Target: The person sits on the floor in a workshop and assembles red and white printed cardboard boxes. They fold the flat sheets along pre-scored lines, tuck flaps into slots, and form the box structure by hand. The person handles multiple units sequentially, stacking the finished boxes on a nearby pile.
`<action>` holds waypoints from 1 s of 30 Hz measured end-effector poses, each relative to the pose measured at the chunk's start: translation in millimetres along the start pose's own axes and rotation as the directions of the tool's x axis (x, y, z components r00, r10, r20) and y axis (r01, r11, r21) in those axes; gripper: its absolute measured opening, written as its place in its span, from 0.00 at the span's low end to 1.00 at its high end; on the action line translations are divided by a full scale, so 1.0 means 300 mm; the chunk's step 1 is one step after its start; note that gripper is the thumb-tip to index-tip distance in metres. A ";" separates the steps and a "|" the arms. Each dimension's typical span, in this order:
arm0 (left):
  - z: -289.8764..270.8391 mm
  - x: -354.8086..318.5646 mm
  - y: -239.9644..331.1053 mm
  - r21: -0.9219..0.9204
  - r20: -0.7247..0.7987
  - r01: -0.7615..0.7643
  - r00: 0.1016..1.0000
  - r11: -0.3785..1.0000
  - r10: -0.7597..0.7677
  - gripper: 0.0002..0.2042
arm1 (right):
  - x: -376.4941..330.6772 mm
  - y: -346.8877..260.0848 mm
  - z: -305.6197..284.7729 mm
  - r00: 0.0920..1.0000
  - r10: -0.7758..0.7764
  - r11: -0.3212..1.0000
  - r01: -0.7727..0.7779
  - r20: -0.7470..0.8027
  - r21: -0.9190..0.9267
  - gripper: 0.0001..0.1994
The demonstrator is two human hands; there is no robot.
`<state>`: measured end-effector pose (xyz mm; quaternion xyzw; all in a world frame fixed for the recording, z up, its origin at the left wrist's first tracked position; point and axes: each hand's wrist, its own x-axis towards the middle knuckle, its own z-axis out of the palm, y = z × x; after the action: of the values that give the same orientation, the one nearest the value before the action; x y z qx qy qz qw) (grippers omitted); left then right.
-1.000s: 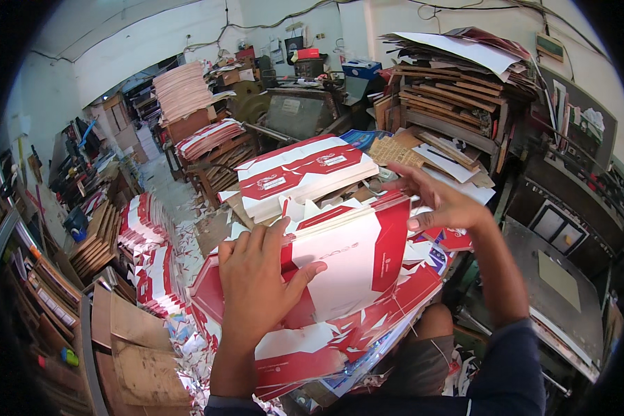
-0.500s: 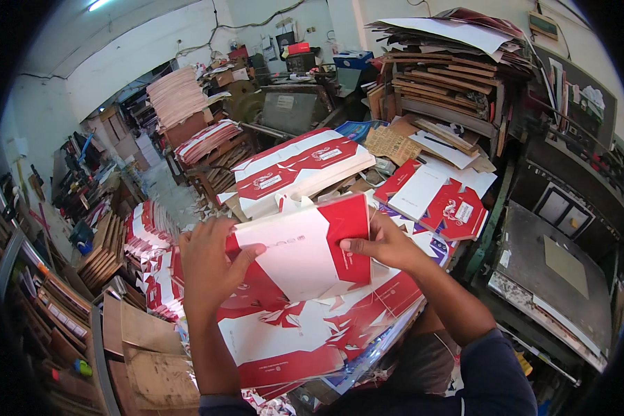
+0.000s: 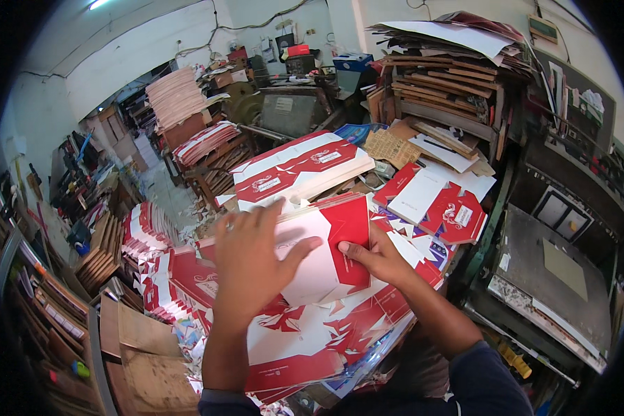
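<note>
Near the middle, a thick stack of red and white printed card sheets (image 3: 319, 260) is held tilted above the work pile. My right hand (image 3: 381, 258) grips its right edge, thumb on the front face and fingers behind. At its left side, my left hand (image 3: 253, 260) is spread with the fingers apart, smeared by motion; whether it touches the stack I cannot tell. Underneath lie more red and white sheets (image 3: 291, 371) with torn-looking white scraps on them. Just beyond stands a neat pile of printed red and white card (image 3: 301, 166).
On the right are red and white cut pieces (image 3: 457, 215) and a machine with a flat grey bed (image 3: 548, 270). Wooden boards (image 3: 444, 90) are stacked at the back. At the left lie piled printed sheets (image 3: 145, 229) and brown boards (image 3: 145, 353).
My left hand has let go of the stack's left edge and moved right, across its front. My right hand keeps its grip. Red sheets now show at the left, where that hand was.
</note>
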<state>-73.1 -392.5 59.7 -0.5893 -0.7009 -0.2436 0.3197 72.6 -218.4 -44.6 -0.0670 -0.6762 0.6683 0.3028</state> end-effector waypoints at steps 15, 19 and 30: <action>0.068 0.015 0.018 -0.061 0.018 0.169 0.986 0.984 -0.168 0.25 | 0.060 -0.224 -0.135 0.993 -0.067 0.992 0.077 0.096 -0.105 0.15; 0.110 0.019 0.024 -0.050 -0.059 0.144 0.987 0.988 -0.147 0.25 | -0.043 -0.093 -0.095 0.968 -0.169 0.969 0.130 -0.186 -0.209 0.16; 0.117 -0.013 0.029 -0.092 -0.051 0.056 0.997 0.994 -0.061 0.21 | -0.006 0.044 -0.172 0.992 0.065 0.985 -0.081 0.105 0.155 0.19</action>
<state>-69.8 -368.2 32.9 -0.5755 -0.6973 -0.3001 0.3043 95.5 -173.4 -61.6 -0.0339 -0.6323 0.7330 0.2484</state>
